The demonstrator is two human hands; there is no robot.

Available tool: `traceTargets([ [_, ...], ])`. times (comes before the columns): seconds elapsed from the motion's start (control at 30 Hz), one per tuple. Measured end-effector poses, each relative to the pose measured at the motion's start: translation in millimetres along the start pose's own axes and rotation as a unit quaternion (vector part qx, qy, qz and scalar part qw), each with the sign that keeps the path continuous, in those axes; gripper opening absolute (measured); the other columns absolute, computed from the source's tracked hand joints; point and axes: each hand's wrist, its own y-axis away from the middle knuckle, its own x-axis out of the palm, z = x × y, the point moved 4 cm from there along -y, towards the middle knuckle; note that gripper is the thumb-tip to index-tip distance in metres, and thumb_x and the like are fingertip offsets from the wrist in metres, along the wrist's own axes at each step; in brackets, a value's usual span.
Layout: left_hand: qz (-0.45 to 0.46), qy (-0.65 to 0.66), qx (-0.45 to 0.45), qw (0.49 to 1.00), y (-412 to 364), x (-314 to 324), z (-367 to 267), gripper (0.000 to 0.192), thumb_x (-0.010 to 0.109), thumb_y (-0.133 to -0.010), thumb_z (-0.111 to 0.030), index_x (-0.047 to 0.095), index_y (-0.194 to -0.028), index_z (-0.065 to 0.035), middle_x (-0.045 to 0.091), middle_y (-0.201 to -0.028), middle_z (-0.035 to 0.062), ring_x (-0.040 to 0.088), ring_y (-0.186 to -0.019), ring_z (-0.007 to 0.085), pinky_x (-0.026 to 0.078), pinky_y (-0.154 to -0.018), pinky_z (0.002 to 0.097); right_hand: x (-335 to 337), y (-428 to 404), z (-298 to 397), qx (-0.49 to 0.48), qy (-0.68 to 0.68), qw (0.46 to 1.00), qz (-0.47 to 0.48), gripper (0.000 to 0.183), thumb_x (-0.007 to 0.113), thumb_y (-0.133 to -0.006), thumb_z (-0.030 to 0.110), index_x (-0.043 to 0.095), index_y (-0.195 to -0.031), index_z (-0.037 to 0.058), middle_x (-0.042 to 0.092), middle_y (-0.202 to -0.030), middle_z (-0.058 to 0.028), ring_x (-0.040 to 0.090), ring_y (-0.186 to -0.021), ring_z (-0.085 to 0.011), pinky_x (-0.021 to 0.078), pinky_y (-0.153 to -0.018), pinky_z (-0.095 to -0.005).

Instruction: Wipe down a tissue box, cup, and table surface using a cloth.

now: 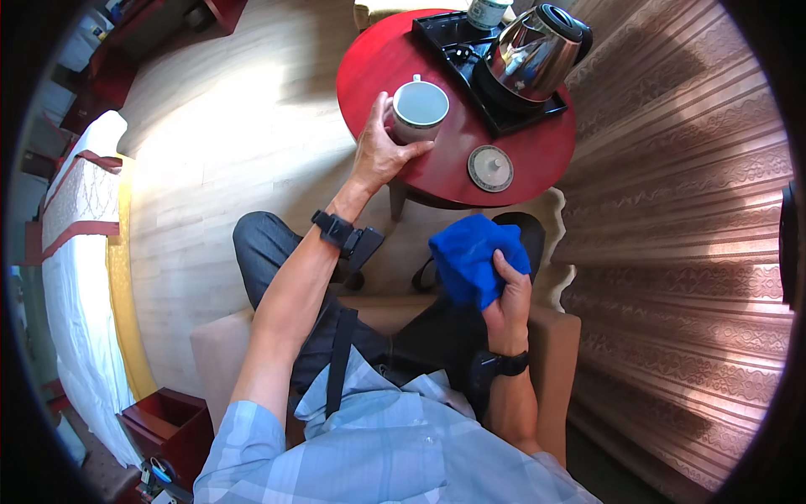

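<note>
My left hand (384, 148) is around the near left side of a white lidless cup (420, 107), thumb on one side and fingers on the other. The cup's small handle points away from me, and it is over the left part of a round red table (371, 60); whether its base touches the tabletop cannot be told. Bunched in my right hand (511, 302), above my right thigh, is a blue cloth (472, 255). A round patterned cup lid (490, 169) with a knob lies on the table near its front edge, knob up.
A black tray (497, 120) at the table's right bears a shiny steel electric kettle (532, 57) and a second patterned cup (486, 14). Brown curtains (680, 252) hang at the right. A bed with white linen (85, 302) stands at the left. An armchair (554, 340) surrounds me.
</note>
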Motion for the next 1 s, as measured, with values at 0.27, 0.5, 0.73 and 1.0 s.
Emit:
traceTargets([
  [0.27, 0.109, 0.499, -0.404, 0.758, 170.0, -14.0, -38.6, 0.049, 0.07, -0.087, -0.006, 0.053, -0.132, -0.0003, 0.063, -0.125, 0.0111, 0.061, -0.112, 0.02, 0.049, -0.097, 0.0336, 18.6, 0.9, -15.9, 0.072, -0.066, 0.995, -0.003, 0.03, 0.056, -0.095, 0.002, 0.055, -0.125, -0.0015, 0.064, -0.121, -0.0141, 0.063, -0.11, -0.0261, 0.0506, -0.099, -0.0396],
  [0.5, 0.122, 0.414, -0.357, 0.828, 195.1, -12.7, -18.2, 0.032, 0.062, -0.089, 0.005, 0.062, -0.121, 0.0002, 0.069, -0.115, 0.006, 0.064, -0.107, 0.0193, 0.051, -0.095, 0.0358, 23.7, -8.1, -5.4, -0.024, 0.229, 0.973, 0.011, 0.021, 0.059, -0.097, 0.009, 0.062, -0.115, -0.0013, 0.066, -0.11, -0.0075, 0.062, -0.103, -0.0164, 0.0506, -0.089, -0.0327],
  [0.73, 0.116, -0.138, -0.053, 0.982, 181.1, -46.4, -13.6, 0.036, 0.064, -0.073, 0.005, 0.067, -0.109, 0.0006, 0.073, -0.098, 0.0119, 0.066, -0.102, 0.0311, 0.052, -0.091, 0.0389, 3.3, -14.5, 18.1, -0.151, 0.516, 0.843, 0.001, 0.012, 0.062, -0.096, 0.007, 0.066, -0.102, -0.0017, 0.066, -0.094, -0.0009, 0.059, -0.082, -0.011, 0.0483, -0.077, -0.0284],
  [1.0, 0.091, 0.122, -0.571, 0.806, 240.5, -25.1, 64.7, 0.044, 0.061, -0.088, -0.026, 0.057, -0.125, -0.0024, 0.06, -0.126, 0.0208, 0.057, -0.117, 0.0375, 0.044, -0.102, 0.0487, 38.3, 9.4, -2.9, 0.012, 0.218, 0.975, 0.045, 0.024, 0.065, -0.092, 0.0, 0.061, -0.116, -0.0023, 0.068, -0.104, -0.0051, 0.064, -0.088, -0.0113, 0.0532, -0.079, -0.0274],
])
